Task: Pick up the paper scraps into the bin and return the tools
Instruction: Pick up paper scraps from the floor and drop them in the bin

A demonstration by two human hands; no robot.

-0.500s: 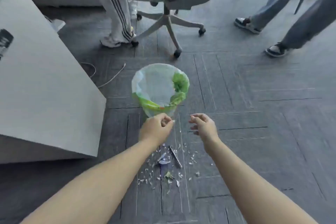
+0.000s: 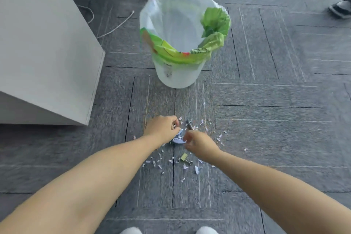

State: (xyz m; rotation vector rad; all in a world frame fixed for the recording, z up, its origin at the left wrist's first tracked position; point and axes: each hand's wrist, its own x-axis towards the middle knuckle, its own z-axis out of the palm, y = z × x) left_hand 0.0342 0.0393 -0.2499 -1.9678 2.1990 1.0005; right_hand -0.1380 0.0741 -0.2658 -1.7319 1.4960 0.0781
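Reaches down low to the floor [image 2: 266, 100]. Curls the left hand [image 2: 163, 127] by the blue scissors [image 2: 178, 139]; cannot tell if holding anything. Bends the right hand [image 2: 199, 143] just beside them; cannot tell either. Has paper scraps [image 2: 158, 163] spread on the floor all around, a yellow clip [image 2: 185, 157] near, the bin [image 2: 178, 76] farther ahead.

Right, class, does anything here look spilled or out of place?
Yes. Small paper scraps lie strewn over the carpet just short of the bin, not in it. A binder clip and a grey tool lie among them, where tools do not belong.
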